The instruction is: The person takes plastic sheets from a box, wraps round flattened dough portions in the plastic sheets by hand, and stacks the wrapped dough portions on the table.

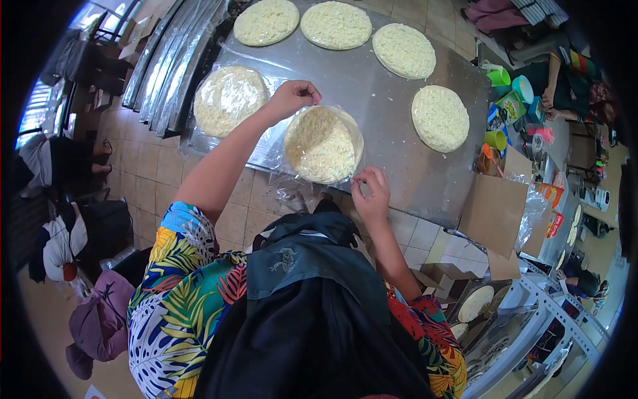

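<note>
From where I stand, the pizza [323,156] in clear plastic [289,193] sits at the near edge of the metal table [385,146], in front of the person, between both hands. Being round, it has no long axis; what counts is the slanting line across it. The left hand [292,98] is at its far left edge, fingers curled; I can't tell whether they grip the plastic. The right hand [373,193] is just off its near right edge, thumb and forefinger apparently pinching the plastic. Neither hand looks clearly nearer. Left of it lies another pizza under plastic [229,101].
</note>
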A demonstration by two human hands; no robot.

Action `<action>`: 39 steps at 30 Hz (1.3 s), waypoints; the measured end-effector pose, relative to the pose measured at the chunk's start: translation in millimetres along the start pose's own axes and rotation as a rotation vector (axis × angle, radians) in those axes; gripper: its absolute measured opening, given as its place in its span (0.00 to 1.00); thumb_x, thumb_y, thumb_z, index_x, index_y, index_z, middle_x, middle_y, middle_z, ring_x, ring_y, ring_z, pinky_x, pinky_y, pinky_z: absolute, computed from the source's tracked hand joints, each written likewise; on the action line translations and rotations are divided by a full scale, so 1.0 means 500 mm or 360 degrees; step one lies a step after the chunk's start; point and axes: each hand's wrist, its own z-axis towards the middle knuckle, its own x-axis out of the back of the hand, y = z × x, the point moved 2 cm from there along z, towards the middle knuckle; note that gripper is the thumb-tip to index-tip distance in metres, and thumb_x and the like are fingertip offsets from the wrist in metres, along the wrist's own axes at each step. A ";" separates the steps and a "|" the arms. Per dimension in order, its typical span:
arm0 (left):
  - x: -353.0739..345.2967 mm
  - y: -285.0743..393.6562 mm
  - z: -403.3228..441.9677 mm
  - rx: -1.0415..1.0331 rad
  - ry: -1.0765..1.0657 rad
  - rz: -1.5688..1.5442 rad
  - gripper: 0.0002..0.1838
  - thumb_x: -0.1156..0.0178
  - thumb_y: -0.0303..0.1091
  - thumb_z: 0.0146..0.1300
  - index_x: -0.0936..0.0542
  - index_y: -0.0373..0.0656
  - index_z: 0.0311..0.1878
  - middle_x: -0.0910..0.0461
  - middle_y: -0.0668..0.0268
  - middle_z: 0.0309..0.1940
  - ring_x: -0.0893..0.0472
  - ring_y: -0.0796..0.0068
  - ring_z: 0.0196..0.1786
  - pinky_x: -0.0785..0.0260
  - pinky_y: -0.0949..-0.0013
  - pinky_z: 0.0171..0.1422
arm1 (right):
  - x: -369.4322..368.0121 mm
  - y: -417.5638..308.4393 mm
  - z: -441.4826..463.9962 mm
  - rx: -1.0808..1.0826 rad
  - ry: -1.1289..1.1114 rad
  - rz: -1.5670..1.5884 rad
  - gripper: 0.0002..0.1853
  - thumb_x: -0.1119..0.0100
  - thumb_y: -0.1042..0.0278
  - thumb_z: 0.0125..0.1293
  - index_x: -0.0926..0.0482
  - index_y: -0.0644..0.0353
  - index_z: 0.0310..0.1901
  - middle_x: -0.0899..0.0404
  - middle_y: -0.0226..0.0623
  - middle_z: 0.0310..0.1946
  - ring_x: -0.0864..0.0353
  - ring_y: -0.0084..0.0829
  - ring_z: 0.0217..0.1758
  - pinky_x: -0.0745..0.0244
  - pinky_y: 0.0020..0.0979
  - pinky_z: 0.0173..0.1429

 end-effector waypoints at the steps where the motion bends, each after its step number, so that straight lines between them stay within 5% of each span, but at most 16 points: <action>1: 0.000 -0.001 -0.008 -0.0012 0.0028 -0.0020 0.05 0.41 0.18 0.55 0.21 0.38 0.33 0.20 0.65 0.38 0.22 0.78 0.43 0.30 0.74 0.51 | -0.001 -0.010 0.001 0.0072 -0.0026 -0.0081 0.06 0.39 0.80 0.48 0.23 0.62 0.30 0.24 0.38 0.35 0.25 0.38 0.39 0.30 0.34 0.44; 12: 0.013 -0.018 -0.036 -0.0344 -0.0138 0.0502 0.03 0.39 0.19 0.52 0.22 0.37 0.30 0.21 0.65 0.38 0.23 0.79 0.40 0.30 0.74 0.48 | 0.010 0.033 -0.047 0.0250 -0.0146 -0.0405 0.07 0.40 0.79 0.47 0.25 0.60 0.29 0.23 0.39 0.43 0.27 0.42 0.47 0.33 0.39 0.53; 14: 0.011 0.001 -0.040 -0.0412 -0.0124 0.0528 0.03 0.38 0.20 0.53 0.22 0.38 0.30 0.20 0.66 0.36 0.23 0.79 0.39 0.30 0.74 0.48 | 0.009 0.039 -0.045 0.0106 0.0006 -0.0110 0.06 0.40 0.80 0.48 0.26 0.61 0.29 0.24 0.41 0.43 0.26 0.43 0.48 0.33 0.38 0.55; 16: 0.008 0.011 -0.035 -0.0089 -0.0067 0.0269 0.03 0.37 0.24 0.55 0.20 0.39 0.33 0.21 0.68 0.33 0.23 0.80 0.38 0.30 0.74 0.46 | 0.017 0.031 -0.025 0.0080 0.0108 -0.0045 0.05 0.41 0.81 0.50 0.26 0.61 0.29 0.24 0.42 0.43 0.26 0.42 0.48 0.33 0.37 0.55; 22: -0.075 0.129 0.082 -0.0040 0.0071 0.0286 0.09 0.40 0.33 0.62 0.18 0.38 0.42 0.24 0.69 0.26 0.25 0.80 0.22 0.30 0.75 0.31 | 0.040 0.106 0.044 -0.0276 0.0675 0.0749 0.05 0.43 0.80 0.57 0.26 0.60 0.33 0.22 0.41 0.42 0.23 0.36 0.48 0.30 0.34 0.53; 26: -0.153 0.119 0.204 -0.0027 -0.0045 0.0224 0.09 0.46 0.33 0.66 0.22 0.39 0.44 0.22 0.67 0.26 0.19 0.76 0.26 0.27 0.72 0.31 | 0.073 0.175 0.060 -0.0858 0.0975 0.1478 0.06 0.44 0.79 0.59 0.28 0.56 0.36 0.21 0.43 0.43 0.21 0.34 0.47 0.28 0.34 0.51; 31: -0.220 0.124 0.254 0.0213 -0.0213 0.0379 0.11 0.59 0.32 0.69 0.32 0.43 0.51 0.21 0.62 0.30 0.16 0.69 0.29 0.25 0.68 0.30 | 0.083 0.204 0.072 -0.0908 0.0973 0.1551 0.04 0.46 0.75 0.61 0.29 0.56 0.36 0.21 0.45 0.45 0.20 0.38 0.48 0.27 0.35 0.50; 39: -0.229 0.066 0.302 0.0464 -0.0492 0.0314 0.10 0.55 0.39 0.69 0.30 0.50 0.49 0.32 0.67 0.43 0.25 0.70 0.45 0.29 0.50 0.46 | 0.089 0.190 0.085 -0.0727 0.0714 0.1753 0.01 0.52 0.73 0.63 0.32 0.57 0.35 0.28 0.54 0.57 0.26 0.45 0.58 0.29 0.40 0.57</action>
